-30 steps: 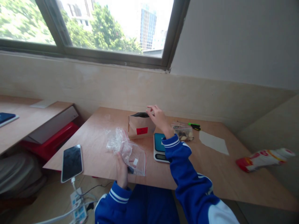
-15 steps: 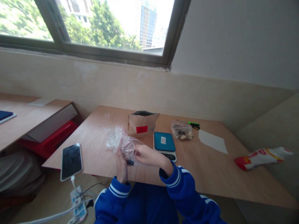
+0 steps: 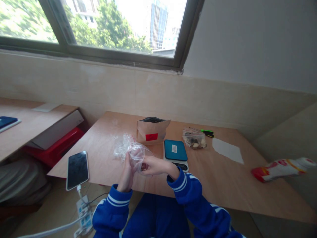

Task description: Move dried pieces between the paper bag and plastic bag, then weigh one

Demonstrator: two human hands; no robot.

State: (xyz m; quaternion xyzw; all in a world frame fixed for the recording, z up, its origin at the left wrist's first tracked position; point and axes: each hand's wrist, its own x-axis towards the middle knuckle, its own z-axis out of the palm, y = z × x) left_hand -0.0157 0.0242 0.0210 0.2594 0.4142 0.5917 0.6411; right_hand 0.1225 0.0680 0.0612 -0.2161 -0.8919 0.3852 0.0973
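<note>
near the tabletop's point(image 3: 99, 165) front edge, both hands point(image 3: 153, 166) are clamped on a clear plastic bag point(image 3: 136, 150); it looks light, limp and slippery, probably best gripped by its rim.

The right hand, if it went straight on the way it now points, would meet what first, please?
The right hand would first meet the clear plastic bag at its fingers, then likely the left hand, though depth is unclear.
</note>
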